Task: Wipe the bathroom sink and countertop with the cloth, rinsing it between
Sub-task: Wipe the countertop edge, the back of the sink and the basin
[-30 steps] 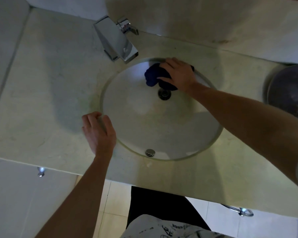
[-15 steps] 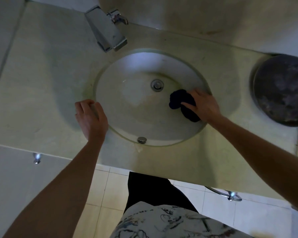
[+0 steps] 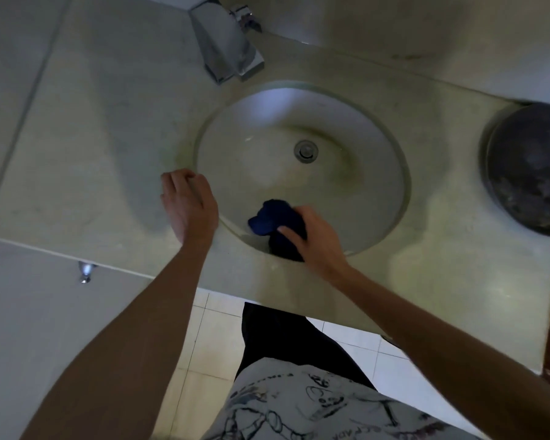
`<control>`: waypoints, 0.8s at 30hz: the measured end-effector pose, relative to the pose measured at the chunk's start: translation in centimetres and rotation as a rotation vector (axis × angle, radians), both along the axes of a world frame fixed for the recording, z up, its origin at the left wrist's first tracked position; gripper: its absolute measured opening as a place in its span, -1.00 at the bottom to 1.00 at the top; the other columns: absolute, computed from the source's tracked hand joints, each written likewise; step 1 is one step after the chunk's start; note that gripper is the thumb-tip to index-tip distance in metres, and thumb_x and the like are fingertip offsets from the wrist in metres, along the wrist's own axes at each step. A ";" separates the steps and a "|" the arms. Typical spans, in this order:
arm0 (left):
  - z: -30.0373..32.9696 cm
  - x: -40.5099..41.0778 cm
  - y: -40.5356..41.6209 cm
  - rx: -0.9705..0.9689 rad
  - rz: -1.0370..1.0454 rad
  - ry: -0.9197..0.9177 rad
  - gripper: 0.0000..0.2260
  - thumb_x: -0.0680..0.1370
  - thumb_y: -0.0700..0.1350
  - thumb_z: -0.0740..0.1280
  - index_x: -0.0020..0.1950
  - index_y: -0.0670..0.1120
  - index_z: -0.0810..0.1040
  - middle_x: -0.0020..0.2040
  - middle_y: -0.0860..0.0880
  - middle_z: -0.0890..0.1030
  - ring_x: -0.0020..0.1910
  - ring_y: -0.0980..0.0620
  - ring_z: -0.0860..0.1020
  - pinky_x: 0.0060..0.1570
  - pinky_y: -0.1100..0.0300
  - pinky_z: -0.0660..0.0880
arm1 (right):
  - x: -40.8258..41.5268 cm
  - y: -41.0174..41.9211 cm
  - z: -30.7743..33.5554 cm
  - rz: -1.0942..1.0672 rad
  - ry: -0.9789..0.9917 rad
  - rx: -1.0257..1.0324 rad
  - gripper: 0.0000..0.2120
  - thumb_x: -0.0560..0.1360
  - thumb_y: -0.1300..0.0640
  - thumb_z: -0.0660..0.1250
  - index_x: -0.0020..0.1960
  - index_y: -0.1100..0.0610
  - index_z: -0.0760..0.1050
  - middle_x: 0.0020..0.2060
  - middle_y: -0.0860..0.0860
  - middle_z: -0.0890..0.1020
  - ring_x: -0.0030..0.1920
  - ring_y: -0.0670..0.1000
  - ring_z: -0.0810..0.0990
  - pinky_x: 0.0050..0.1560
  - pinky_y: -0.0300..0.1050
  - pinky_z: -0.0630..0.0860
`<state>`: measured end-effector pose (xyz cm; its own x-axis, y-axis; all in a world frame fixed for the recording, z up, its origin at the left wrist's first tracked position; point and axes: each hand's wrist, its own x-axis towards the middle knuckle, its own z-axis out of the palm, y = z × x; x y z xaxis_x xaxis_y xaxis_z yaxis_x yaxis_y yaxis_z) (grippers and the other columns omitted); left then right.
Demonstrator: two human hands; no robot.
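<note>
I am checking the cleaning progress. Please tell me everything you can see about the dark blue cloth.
The cloth is dark blue, soft-looking and bunched into a crumpled wad rather than spread flat. It lies inside the sink basin, on the near wall, below the drain and apart from it. The right hand holds it from the near side, fingers over it, pressing it against the basin. The left hand does not touch it. Whether it is wet cannot be told.

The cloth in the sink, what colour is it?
Dark blue; the cloth shows in the head view.
</note>
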<state>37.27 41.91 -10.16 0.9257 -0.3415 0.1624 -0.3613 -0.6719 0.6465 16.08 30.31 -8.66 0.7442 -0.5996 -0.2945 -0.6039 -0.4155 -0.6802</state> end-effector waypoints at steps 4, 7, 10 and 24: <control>0.2 0.1 0.0 0.037 -0.005 0.022 -0.76 0.61 -0.06 0.15 0.04 -0.20 0.50 0.01 -0.21 0.51 -0.09 -0.25 0.48 -0.06 -0.05 0.38 | 0.2 -6.8 0.1 0.346 -0.015 -0.312 -0.58 0.59 -0.10 0.34 0.26 0.21 0.52 0.05 0.13 0.58 -0.02 0.19 0.59 -0.12 -0.04 0.49; 0.1 0.0 0.1 0.049 -0.008 0.036 -0.73 0.63 -0.02 0.12 0.06 -0.18 0.49 0.03 -0.16 0.51 -0.08 -0.22 0.47 -0.01 -0.04 0.38 | 3.1 -8.9 0.0 0.641 -0.071 -0.440 -0.57 0.55 -0.11 0.38 0.23 0.20 0.55 -0.01 0.14 0.59 -0.10 0.21 0.59 -0.16 0.00 0.52; 0.1 -0.1 0.1 0.044 0.000 0.058 -0.71 0.65 -0.01 0.09 0.08 -0.18 0.48 0.05 -0.14 0.50 -0.09 -0.17 0.46 0.00 -0.01 0.38 | 6.9 -6.5 -0.7 0.889 -0.128 -0.456 -0.55 0.56 -0.19 0.31 0.21 0.16 0.57 -0.05 0.12 0.59 -0.15 0.18 0.59 -0.21 -0.03 0.50; 0.2 0.1 0.3 -0.078 -0.026 0.100 -0.65 0.64 -0.04 0.23 0.31 -0.25 0.42 0.27 -0.18 0.42 0.18 -0.18 0.46 0.14 -0.13 0.47 | 22.1 -3.1 -0.9 0.056 -0.055 -0.160 -0.55 0.60 -0.16 0.30 0.34 0.13 0.49 0.18 0.06 0.60 0.07 0.11 0.62 -0.05 -0.08 0.45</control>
